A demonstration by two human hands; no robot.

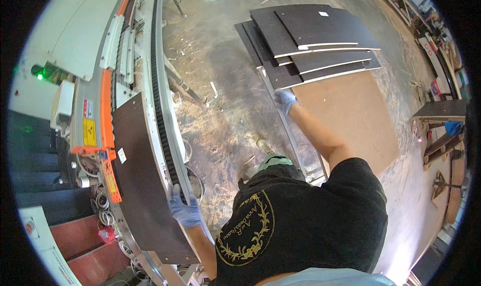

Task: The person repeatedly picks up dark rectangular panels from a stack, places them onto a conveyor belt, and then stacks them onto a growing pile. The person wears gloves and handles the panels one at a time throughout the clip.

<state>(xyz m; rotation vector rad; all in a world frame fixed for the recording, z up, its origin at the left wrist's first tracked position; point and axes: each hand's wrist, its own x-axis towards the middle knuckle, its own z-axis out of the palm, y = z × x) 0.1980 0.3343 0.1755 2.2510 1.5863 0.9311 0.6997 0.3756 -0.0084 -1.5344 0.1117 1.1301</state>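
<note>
My left hand (184,210), in a blue glove, rests at the outer edge of a long dark brown board (138,181) lying along the machine. Its fingers are extended against the board's edge and the rail beside it. My right hand (287,101), also gloved in blue, reaches out to the near left corner of a stack of dark panels (320,33). Its fingers close on the edge of a low dark panel (283,78); the fingertips are partly hidden. The stacked panels lie unevenly, with pale cut edges toward me.
The machine (106,110) with orange guards and a black toothed track (159,85) runs along my left. Under the dark panels lies a large brown sheet (345,115), with a metal frame rail (288,135) beside it. Scraps (214,89) litter the floor. A wooden pallet (441,140) stands at far right.
</note>
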